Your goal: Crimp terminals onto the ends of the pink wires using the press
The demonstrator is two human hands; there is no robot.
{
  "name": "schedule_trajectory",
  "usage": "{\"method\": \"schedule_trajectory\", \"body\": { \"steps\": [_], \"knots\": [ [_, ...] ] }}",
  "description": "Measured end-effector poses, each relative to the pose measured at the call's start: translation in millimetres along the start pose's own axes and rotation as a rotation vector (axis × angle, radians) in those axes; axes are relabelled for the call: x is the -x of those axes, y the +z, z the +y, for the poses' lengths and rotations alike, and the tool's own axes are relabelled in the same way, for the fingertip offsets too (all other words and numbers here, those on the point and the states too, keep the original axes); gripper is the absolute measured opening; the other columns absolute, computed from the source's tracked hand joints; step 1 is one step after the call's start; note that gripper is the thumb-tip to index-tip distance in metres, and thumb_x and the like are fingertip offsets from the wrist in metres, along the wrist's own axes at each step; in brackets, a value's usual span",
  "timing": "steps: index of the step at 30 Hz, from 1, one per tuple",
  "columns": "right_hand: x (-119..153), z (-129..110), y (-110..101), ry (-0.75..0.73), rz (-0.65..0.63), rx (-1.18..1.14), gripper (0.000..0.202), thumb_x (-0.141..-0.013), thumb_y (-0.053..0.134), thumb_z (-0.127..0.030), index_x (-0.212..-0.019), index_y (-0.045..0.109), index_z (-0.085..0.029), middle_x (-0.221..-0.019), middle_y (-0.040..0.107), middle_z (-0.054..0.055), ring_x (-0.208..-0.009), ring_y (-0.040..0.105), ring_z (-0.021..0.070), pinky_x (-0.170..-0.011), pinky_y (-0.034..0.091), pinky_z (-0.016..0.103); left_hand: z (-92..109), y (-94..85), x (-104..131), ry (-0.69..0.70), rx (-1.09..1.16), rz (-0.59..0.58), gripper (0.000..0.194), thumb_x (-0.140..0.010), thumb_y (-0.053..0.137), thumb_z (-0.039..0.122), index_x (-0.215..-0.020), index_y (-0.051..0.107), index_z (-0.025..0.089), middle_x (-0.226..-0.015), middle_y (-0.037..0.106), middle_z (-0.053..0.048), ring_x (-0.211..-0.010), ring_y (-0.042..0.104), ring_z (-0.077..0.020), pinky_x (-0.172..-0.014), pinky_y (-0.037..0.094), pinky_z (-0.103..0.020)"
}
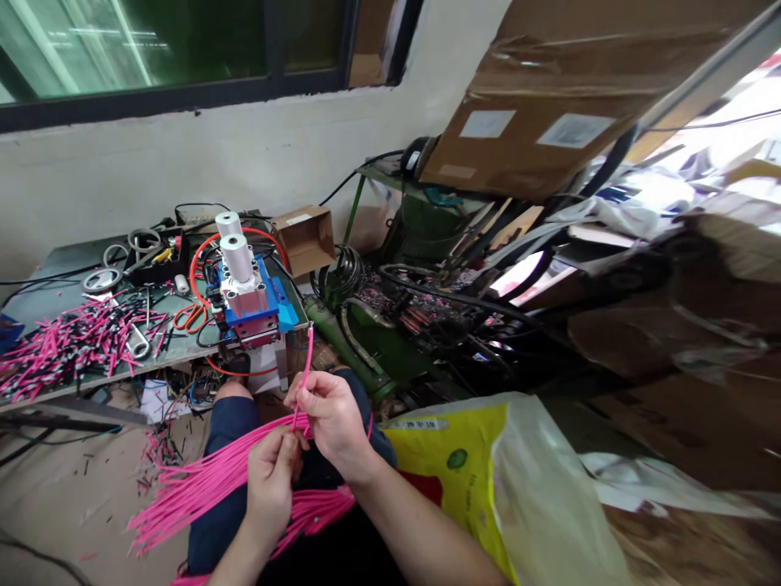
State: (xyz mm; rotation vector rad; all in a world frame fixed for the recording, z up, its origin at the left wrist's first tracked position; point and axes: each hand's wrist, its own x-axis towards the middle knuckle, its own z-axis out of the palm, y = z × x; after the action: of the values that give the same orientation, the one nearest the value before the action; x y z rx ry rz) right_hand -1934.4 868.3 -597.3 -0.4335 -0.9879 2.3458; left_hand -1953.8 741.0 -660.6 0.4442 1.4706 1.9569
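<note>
My right hand (331, 415) pinches a pink cord (309, 358) whose pale-tipped end points up. Just below it, my left hand (272, 472) is closed on the same cord, thumb against the fingers. A bundle of long pink cords (201, 484) lies across my lap under both hands, its loose ends fanning out to the left. A second pink bundle (317, 509) rests lower, partly behind my left wrist and right forearm. Beyond my hands, a blue and silver machine (250, 297) with two upright cylinders stands at the bench's edge.
Many short pink and black pieces (79, 342) lie heaped on the bench (54, 252), near orange-handled scissors (190, 317). A small open carton (305, 240) stands behind the machine. To my right is a yellow and white plastic sack (476, 480). Large cardboard boxes (518, 106) lean behind green machinery (390, 334).
</note>
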Motion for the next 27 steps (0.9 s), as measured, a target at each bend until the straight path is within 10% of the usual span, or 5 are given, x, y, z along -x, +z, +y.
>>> {"method": "schedule_trajectory", "body": {
  "steps": [13, 22, 27],
  "knots": [
    [-30.0, -26.9, -11.9, -0.099, 0.019, -0.012, 0.023, -0.059, 0.092, -0.029, -0.059, 0.071, -0.021, -0.062, 0.068, 0.001, -0.059, 0.058, 0.0152, -0.06, 0.043, 0.029, 5.4, 6.7, 10.6, -0.119, 0.064, 0.01, 0.052, -0.084, 0.075, 0.064, -0.073, 0.07, 0.013, -0.051, 0.031, 0.008, -0.045, 0.022, -0.0055, -0.046, 0.017, -0.021],
    [-32.6, -28.0, -17.0, -0.13, 0.005, 0.111, 0.024, -0.066, 0.092, -0.041, -0.066, 0.077, -0.022, -0.069, 0.072, 0.004, -0.062, 0.058, 0.0155, -0.061, 0.047, 0.028, 20.0, -5.0, -6.2, 0.02, -0.33, 0.09, 0.055, -0.087, 0.067, 0.068, -0.078, 0.076, 0.015, -0.054, 0.05, 0.001, -0.048, 0.041, -0.0118, -0.046, 0.031, -0.022],
    [-34.0, -35.7, -21.9, -0.233, 0.037, 0.216, 0.023, -0.075, 0.086, -0.043, -0.072, 0.078, -0.022, -0.072, 0.074, 0.005, -0.061, 0.059, 0.0165, -0.06, 0.049, 0.03, 16.7, -0.8, -21.8, 0.168, -0.463, 0.042, 0.042, -0.094, 0.065, 0.054, -0.113, 0.077, 0.018, -0.101, 0.076, -0.011, -0.096, 0.07, -0.0275, -0.087, 0.055, -0.036]
  ]
}}
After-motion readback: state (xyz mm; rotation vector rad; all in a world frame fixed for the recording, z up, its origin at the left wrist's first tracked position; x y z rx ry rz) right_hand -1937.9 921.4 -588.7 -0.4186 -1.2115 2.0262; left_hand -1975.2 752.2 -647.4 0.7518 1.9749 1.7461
